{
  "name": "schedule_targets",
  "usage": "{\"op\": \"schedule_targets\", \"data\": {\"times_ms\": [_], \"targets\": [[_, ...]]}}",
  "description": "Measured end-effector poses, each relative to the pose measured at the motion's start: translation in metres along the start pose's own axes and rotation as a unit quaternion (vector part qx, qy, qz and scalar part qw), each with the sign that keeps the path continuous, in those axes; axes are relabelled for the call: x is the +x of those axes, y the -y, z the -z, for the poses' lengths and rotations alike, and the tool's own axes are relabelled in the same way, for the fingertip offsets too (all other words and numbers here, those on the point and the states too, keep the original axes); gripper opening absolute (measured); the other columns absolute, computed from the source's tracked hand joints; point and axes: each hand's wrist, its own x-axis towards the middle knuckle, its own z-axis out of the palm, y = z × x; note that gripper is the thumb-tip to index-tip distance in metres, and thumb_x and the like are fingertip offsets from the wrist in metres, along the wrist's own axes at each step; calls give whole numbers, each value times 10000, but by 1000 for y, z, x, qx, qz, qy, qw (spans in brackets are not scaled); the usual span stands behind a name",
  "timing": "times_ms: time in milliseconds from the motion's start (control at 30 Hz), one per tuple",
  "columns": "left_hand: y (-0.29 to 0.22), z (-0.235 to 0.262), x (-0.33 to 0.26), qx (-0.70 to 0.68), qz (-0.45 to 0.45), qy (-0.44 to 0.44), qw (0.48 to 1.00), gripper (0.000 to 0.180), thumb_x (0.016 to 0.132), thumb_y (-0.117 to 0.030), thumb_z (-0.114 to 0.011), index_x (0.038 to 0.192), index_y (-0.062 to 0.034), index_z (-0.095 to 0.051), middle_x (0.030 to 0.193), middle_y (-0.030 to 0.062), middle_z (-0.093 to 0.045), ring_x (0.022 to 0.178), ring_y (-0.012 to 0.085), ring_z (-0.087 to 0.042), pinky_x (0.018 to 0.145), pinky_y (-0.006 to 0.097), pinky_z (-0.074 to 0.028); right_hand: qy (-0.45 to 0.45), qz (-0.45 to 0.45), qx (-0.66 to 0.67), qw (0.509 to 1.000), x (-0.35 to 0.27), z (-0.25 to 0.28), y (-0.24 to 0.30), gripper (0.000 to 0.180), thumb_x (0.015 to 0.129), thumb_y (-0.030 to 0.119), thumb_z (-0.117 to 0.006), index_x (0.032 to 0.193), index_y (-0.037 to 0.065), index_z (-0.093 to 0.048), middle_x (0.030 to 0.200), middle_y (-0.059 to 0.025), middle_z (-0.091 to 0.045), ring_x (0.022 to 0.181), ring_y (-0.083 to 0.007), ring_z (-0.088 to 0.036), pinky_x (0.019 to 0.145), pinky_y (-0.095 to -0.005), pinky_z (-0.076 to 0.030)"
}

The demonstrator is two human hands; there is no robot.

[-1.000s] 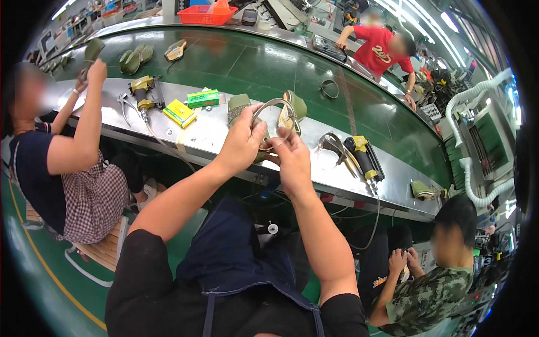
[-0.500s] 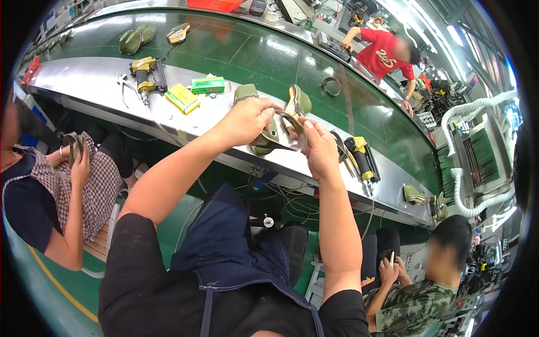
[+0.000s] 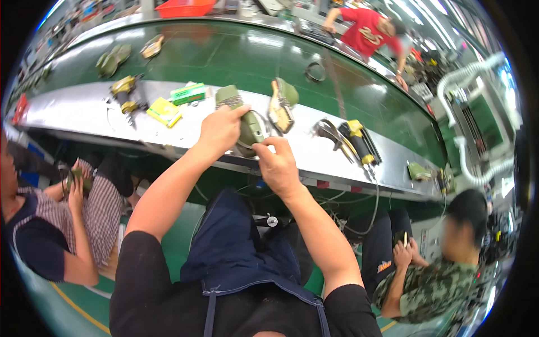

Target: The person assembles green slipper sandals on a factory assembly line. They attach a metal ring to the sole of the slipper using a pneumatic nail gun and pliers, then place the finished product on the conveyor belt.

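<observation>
2 hands meet over the near edge of the table (image 3: pixel 84 112), and both are yours. Your left hand (image 3: pixel 220 130) is clenched over the top of an olive-green shoe upper (image 3: pixel 250 128), fingers wrapped around its heel end. Your right hand (image 3: pixel 276 163) pinches the lower rim of the same piece between thumb and fingertips, so the upper hangs just above the steel edge, gripped from 2 sides. It is soft, drab green, with a pale grey band curving along its open side; the inside is hidden by your fingers.

Just beside it to the right, a second green upper (image 3: pixel 282 104) lies tilted on the steel, showing a tan lining. Further right rest a yellow-and-black power tool (image 3: pixel 359 140) and dark pliers (image 3: pixel 328 130). To the left lie a yellow pad (image 3: pixel 164 111), a green box (image 3: pixel 188 93) and a yellow drill (image 3: pixel 124 92).

The table is a long brushed-steel strip running alongside a glossy green conveyor belt (image 3: pixel 224 56), which carries more green pieces (image 3: pixel 112 59) far to the left. Beyond the belt a person in a red shirt (image 3: pixel 368 31) leans over it. A seated person in a checked apron (image 3: pixel 84 219) is on your left, another in camouflage (image 3: pixel 432 281) on your right. The floor is green.
</observation>
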Motion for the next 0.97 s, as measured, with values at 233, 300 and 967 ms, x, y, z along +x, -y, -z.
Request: {"op": "schedule_targets", "data": {"times_ms": [233,300,967], "targets": [[8,-9,-3,21,-68,-2,997,474,992,-111,-568,1445,-238,-624,887,171,-655,805,382,-683,732,506,-538,17,-138,152,979,-12,-6,-2,125,795,36,-707,920,40,-713,941,-152,-635,971,-362,-615,850,-452,-542],[14,-14,1,-30,-84,11,996,479,1001,-97,-560,1467,-199,-608,923,213,-689,848,415,-686,768,514,-529,-33,-147,165,975,-13,-15,-6,226,792,70,-735,1002,14,-676,984,-183,-596,991,-378,-591,877,-461,-524],[-76,51,-96,-122,-184,324,920,1252,658,-370,-968,1636,-54,-254,1590,248,-398,1373,461,-505,1150,460,-443,233,-417,634,608,-62,76,13,498,844,140,-752,1317,-7,-698,1218,-164,-753,1181,-251,-708,1115,-374,-492]]}}
